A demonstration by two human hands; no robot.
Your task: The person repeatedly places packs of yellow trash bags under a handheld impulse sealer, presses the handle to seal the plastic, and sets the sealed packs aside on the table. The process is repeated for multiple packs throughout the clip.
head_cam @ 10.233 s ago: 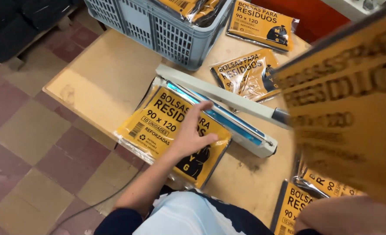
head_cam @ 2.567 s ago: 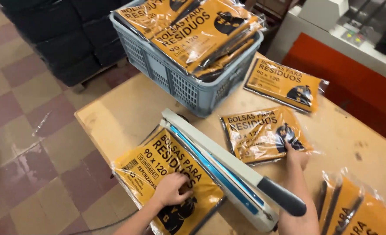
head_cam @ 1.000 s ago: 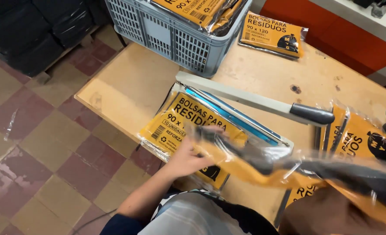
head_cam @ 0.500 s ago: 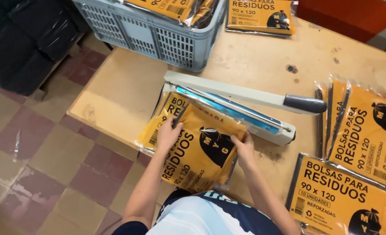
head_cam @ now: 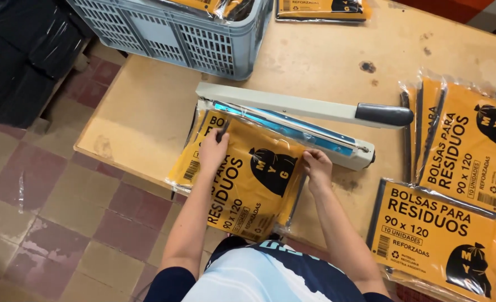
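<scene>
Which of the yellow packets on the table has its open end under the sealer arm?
The yellow packet under both hands, the left hand and the right hand. Its top edge lies on the sealer; the other packets lie apart at the right and beyond the crate.

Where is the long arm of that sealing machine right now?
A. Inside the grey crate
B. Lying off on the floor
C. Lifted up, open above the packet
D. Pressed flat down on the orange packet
C: the sealer arm stands raised above the blue strip, while both hands hold the orange packet under it.
</scene>
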